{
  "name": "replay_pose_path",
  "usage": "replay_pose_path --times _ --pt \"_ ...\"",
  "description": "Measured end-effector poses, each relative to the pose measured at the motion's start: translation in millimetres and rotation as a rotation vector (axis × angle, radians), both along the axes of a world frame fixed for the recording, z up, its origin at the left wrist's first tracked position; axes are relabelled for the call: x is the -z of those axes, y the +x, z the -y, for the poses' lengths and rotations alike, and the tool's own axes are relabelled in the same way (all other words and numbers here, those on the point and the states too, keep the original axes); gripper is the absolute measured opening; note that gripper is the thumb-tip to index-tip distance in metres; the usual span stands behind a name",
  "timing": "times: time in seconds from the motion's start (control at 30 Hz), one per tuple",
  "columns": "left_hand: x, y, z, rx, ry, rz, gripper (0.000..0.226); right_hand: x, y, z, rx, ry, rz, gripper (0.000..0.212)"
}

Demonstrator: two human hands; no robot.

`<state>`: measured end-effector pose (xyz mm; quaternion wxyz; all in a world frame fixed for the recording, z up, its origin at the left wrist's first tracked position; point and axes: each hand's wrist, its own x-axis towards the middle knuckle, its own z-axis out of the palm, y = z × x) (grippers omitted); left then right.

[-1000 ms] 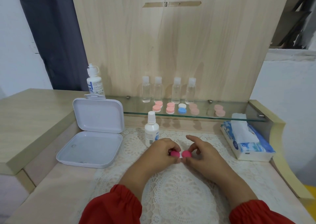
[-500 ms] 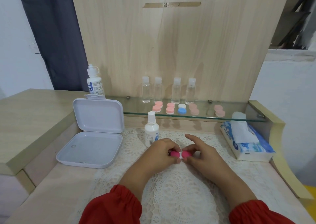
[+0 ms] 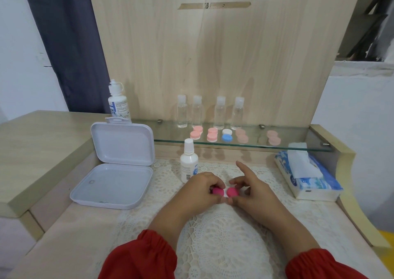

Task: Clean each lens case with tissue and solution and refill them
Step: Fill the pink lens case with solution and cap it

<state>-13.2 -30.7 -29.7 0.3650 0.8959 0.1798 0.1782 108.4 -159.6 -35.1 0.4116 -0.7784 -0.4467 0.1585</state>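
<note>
A lens case with two bright pink caps point(image 3: 225, 192) lies on the lace mat between my hands. My left hand point(image 3: 201, 188) grips its left cap with curled fingers. My right hand point(image 3: 249, 190) pinches the right cap, with the index finger sticking up. A small white solution bottle point(image 3: 188, 164) stands just behind my left hand. The tissue pack point(image 3: 307, 175) lies at the right with one sheet pulled up. Several more lens cases point(image 3: 213, 135), pale pink and one blue and white, sit on the glass shelf point(image 3: 298, 145).
An open white plastic box point(image 3: 115, 185) lies at the left, its lid leaning up. A larger solution bottle point(image 3: 118, 101) stands behind it. Several clear small bottles point(image 3: 210, 112) line the back of the shelf. The raised wooden ledge point(image 3: 32, 150) borders the left side.
Both hands stay on the pink lens case. My right hand's fingers have shifted slightly round the right cap.
</note>
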Motion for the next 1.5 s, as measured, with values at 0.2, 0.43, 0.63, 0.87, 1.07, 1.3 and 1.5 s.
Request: replay_pose_path --times 0.2,0.43,0.63,0.87,1.07,1.3,1.5 --pt "0.2 0.3 0.0 0.003 -0.017 0.002 0.026 -0.3 -1.0 -0.9 -0.015 -0.027 0.014 0.082" --pt "0.2 0.3 0.4 -0.001 -0.016 0.009 0.027 -3.1 1.8 1.7 0.001 -0.029 0.013 0.084" --pt "0.3 1.1 -0.1 0.004 0.014 0.009 0.027 -2.6 -2.1 0.3 0.026 -0.021 0.024 0.068" --pt "-0.1 1.1 2.3 -0.019 0.089 -0.033 0.040 -1.5 -0.2 0.1 0.030 -0.009 0.037 0.067" --pt "0.7 4.3 2.3 0.028 0.158 -0.044 0.029 -3.2 0.0 -1.1 0.020 -0.030 0.022 0.066" --pt "0.9 2.4 2.3 -0.038 0.172 -0.045 0.031 -4.9 -1.0 -0.5 0.025 -0.038 0.011 0.064" --pt "-0.3 5.3 2.9 -0.016 0.206 -0.063 0.026 -3.0 0.1 0.8 0.020 -0.036 -0.012 0.070"
